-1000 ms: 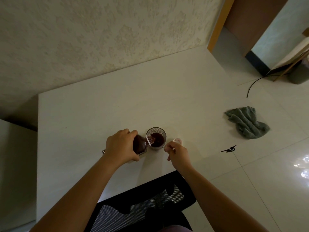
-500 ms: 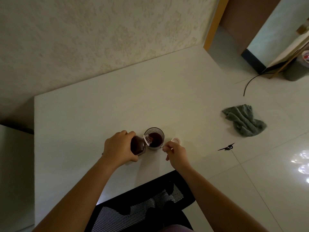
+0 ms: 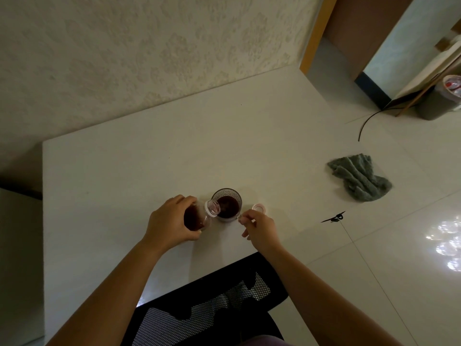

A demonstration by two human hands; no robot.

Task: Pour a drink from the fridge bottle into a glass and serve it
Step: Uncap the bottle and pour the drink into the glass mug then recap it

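Observation:
A clear glass [image 3: 228,196] with dark red drink in it stands on the white table [image 3: 174,146], near the front edge. My left hand [image 3: 169,222] grips a small plastic bottle [image 3: 197,217] of the same dark drink, tilted with its open mouth over the glass's left rim. My right hand [image 3: 259,227] pinches the glass's handle at its right side with thumb and forefinger. The bottle's pale cap [image 3: 259,208] lies on the table just right of the glass, beyond my right fingers.
A black mesh chair back [image 3: 207,303] stands against the table's front edge below my arms. On the tiled floor to the right lie a grey cloth [image 3: 359,177], a black cable [image 3: 369,123] and a small dark clip [image 3: 335,218]. A grey bin [image 3: 439,101] stands far right.
The bottle has tipped back a little toward upright, its mouth still over the glass rim. Both hands keep their holds. The view has shifted slightly.

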